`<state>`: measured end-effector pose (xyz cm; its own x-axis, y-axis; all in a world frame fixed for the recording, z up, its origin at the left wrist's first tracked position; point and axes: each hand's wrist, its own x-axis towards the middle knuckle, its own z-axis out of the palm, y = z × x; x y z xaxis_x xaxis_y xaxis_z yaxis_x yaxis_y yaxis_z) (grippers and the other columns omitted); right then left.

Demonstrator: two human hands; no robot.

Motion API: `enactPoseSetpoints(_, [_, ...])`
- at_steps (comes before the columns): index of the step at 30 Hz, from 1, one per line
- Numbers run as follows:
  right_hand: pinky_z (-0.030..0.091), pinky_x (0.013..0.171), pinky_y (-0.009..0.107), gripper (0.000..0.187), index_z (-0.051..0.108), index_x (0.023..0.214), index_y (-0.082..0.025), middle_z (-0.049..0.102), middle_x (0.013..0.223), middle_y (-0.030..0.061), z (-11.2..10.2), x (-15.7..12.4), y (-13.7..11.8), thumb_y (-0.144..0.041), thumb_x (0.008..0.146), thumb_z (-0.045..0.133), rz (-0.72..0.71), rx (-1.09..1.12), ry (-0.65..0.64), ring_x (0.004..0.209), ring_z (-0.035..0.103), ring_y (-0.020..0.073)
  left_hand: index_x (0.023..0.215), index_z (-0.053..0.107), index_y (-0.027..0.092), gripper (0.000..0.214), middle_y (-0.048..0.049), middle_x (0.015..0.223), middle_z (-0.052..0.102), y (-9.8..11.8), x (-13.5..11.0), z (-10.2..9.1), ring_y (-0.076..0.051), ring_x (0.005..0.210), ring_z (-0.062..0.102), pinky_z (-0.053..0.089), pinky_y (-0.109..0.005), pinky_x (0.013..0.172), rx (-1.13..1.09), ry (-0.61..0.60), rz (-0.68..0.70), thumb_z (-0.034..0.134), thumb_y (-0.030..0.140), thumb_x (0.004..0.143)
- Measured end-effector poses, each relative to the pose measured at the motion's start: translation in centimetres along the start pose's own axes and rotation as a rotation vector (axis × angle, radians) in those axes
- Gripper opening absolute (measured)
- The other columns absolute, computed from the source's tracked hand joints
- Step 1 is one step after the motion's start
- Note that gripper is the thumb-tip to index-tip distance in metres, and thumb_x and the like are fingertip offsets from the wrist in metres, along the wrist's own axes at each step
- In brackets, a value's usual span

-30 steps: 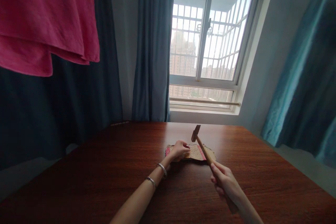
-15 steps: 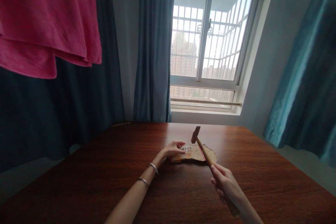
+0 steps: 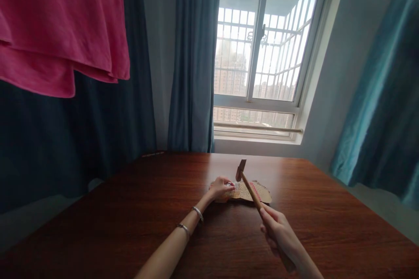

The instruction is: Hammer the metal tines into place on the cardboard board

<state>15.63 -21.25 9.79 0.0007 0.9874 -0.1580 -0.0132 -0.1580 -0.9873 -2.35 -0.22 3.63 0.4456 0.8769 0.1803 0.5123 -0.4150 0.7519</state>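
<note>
A flat tan piece that looks like cardboard (image 3: pixel 244 192) lies on the table, covered in dark dots, with a row of short dark upright lines at its left and a pink-red strip at its right. Over its left part is my left hand (image 3: pixel 221 186), thumb and fingertips pinched together; whatever is between them is too small to make out. Two silver bracelets (image 3: pixel 190 222) circle that arm. My right hand (image 3: pixel 276 229) is wrapped round the wooden handle of a hammer (image 3: pixel 252 192). The hammer's head is raised above the piece, close to my left fingertips.
All this is on a brown wooden table (image 3: pixel 131 226) set against a wall. Behind it are a barred window (image 3: pixel 258 52) and blue curtains (image 3: pixel 193 61). A pink cloth (image 3: pixel 65 30) hangs at the upper left.
The fingers of my left hand have closed from a looser spread into a pinch, and the hand has shifted slightly. The hammer head has moved slightly left, nearer my left hand.
</note>
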Motion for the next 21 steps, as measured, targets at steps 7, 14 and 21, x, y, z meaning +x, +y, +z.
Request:
enactPoseSetpoints(7, [0.021,0.024,0.012,0.065,0.046,0.122,-0.017,0.046,0.050,-0.0075,0.6,0.0,-0.5,-0.059,0.073,0.054,0.005,-0.014,0.007,0.027,0.030,0.0021,0.080,0.075,0.014,0.032,-0.0071,0.080,0.071,-0.6,0.3,0.3,-0.017,0.070,0.061,0.040,-0.022,0.061,-0.010,0.015,0.053,0.063,0.042,0.069])
enactPoseSetpoints(14, [0.020,0.024,0.012,0.064,0.045,0.121,-0.017,0.043,0.047,-0.0095,0.7,-0.1,-0.3,-0.059,0.074,0.052,-0.006,0.010,-0.022,0.025,0.026,0.0017,0.080,0.074,0.014,0.035,-0.0070,0.080,0.071,-1.1,0.6,0.9,-0.017,0.070,0.060,0.040,-0.021,0.060,-0.025,0.047,0.058,0.062,0.045,0.070])
enactPoseSetpoints(21, [0.021,0.024,0.012,0.064,0.045,0.121,-0.017,0.043,0.046,-0.0097,0.7,-0.1,-0.2,-0.059,0.074,0.053,-0.022,0.011,-0.009,0.026,0.026,0.0017,0.080,0.074,0.013,0.038,-0.0072,0.080,0.072,-1.6,1.0,1.5,-0.016,0.069,0.059,0.039,-0.021,0.059,-0.032,0.062,0.013,0.062,0.047,0.068])
